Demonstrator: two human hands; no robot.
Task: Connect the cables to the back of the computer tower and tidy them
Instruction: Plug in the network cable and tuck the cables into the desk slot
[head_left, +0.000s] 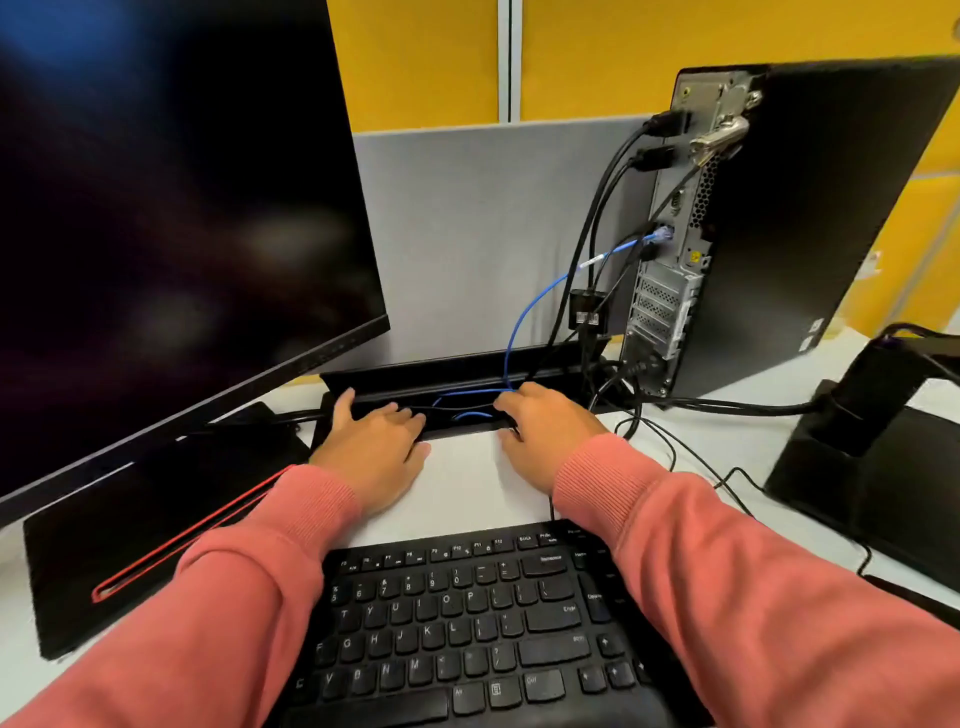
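A black computer tower (810, 218) stands at the right with its back panel turned toward me. Black cables (597, 208) and a blue network cable (524, 312) are plugged into that panel and drop into a black cable tray (441, 376) at the desk's rear edge. My left hand (376, 447) rests on the tray's front lip, fingertips reaching inside. My right hand (543, 434) lies at the tray's right part, fingers curled over the blue cable and a black one where they run along the slot. Whether it grips them is hidden.
A large dark monitor (171, 218) fills the left, its flat base (145, 519) carrying a red line. A black keyboard (467, 623) lies under my forearms. A second monitor stand (872, 447) is at the right, thin black wires (675, 452) trailing on the white desk. A grey partition rises behind.
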